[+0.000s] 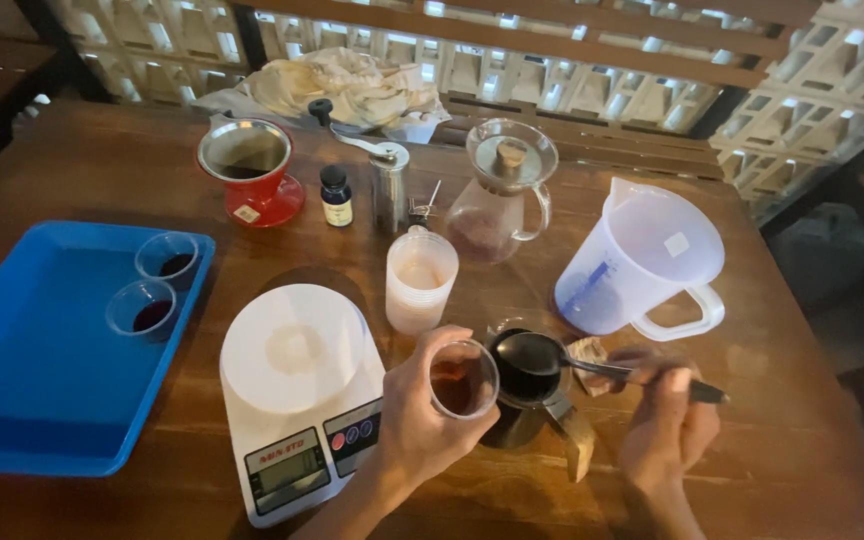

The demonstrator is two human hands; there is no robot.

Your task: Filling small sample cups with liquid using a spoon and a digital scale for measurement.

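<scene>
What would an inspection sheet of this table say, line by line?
Surface: brown wooden table, partly dim.
Job's things: small clear cup with dark liquid, tilted toward dark pot; spoon over the pot.
Clutter: white scale, stacked cups, measuring jug, glass carafe, grinder, red dripper, blue tray with two filled cups.
Grippers: left hand holds the cup; right hand holds the spoon.
Cables: nothing seen.
Surroundings: lattice block wall.

I see through 1 camera on my head, tilted steeply down and forward, close over the surface (pixel 102 170) and my hands.
</scene>
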